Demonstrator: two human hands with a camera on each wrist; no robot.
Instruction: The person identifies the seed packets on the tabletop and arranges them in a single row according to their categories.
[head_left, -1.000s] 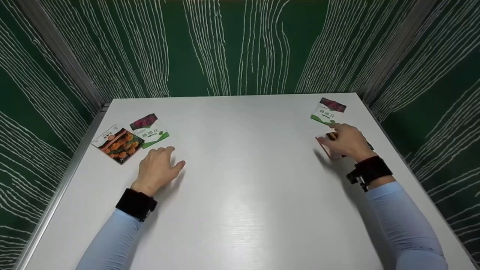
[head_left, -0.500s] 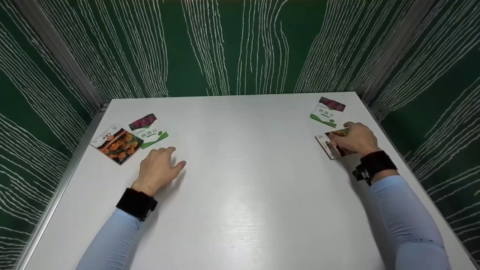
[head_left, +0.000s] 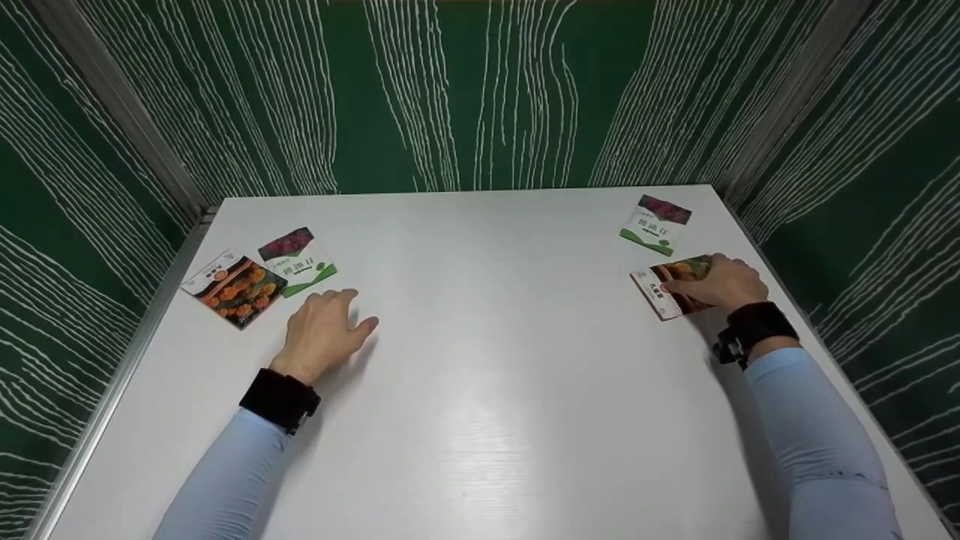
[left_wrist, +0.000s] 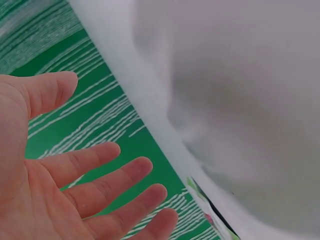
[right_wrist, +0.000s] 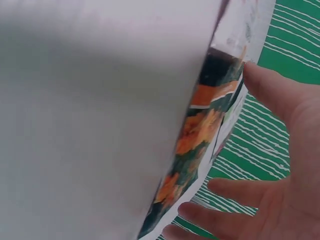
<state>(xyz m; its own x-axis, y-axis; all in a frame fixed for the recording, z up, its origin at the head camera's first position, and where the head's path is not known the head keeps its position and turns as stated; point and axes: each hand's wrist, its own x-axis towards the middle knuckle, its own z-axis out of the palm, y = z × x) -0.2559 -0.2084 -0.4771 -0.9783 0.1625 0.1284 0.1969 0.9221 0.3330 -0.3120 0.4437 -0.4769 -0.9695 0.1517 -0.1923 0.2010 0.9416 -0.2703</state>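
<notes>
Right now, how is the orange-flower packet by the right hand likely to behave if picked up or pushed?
The packet looks thin, so it is probably light and may flex when lifted. The table shows a bright sheen suggesting smoothness, so a push would likely slide it. Being broad and flat, it seems unlikely to roll.

White table [head_left: 480,352], four printed packets [head_left: 236,290] on top
</notes>
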